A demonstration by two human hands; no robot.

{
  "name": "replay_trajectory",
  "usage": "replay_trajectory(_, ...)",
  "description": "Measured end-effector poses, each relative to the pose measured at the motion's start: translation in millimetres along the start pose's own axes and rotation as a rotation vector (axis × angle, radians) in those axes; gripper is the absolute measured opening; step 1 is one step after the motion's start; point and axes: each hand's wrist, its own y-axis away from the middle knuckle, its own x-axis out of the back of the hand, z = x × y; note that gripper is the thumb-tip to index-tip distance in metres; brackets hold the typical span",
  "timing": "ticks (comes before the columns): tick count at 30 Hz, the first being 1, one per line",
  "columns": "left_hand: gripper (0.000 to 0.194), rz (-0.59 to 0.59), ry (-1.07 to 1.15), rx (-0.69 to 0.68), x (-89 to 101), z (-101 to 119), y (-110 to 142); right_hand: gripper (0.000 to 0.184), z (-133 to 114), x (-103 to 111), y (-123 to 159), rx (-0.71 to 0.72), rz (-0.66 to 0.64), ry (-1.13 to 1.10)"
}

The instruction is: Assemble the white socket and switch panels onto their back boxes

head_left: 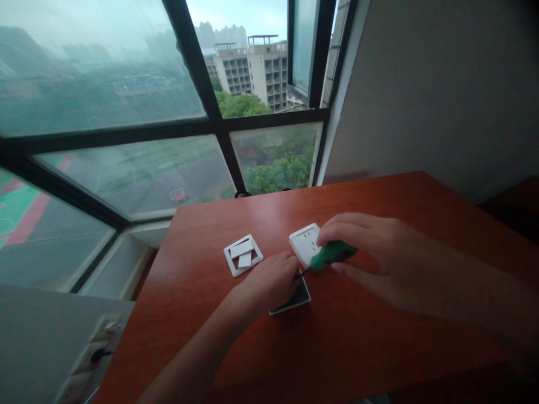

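Observation:
My right hand is closed around the green handle of a screwdriver. The screwdriver's thin shaft points left and down, its tip close to the fingers of my left hand. Those left fingers are curled over a small square piece with a dark inside and a white rim, on the table. My hand covers much of that piece, and the exact spot the tip touches is hidden. Just behind, partly covered by my right hand, lies a white wall socket.
A white square frame with loose white plates on it lies left of my left hand. The reddish-brown table meets a large window at the back and a wall on the right. Wall outlets sit low at left.

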Motion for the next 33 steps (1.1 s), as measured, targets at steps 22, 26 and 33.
replay_trajectory(22, 0.009, 0.075, -0.140, 0.043, 12.3, 4.1, 3.9, 0.025, 5.0, -5.4, 26.9, -0.139, 0.000, -0.077)
replay_trajectory(26, 0.005, 0.247, 0.039, 0.150, 14.6, -16.3, 25.6, 0.026, 7.1, -5.5, 28.5, -0.154, 0.008, -0.076)
replay_trajectory(33, 0.015, 0.512, 0.171, 0.522, -16.3, -77.6, 99.5, 0.021, 19.1, -9.8, 33.2, -0.158, 0.020, -0.054)
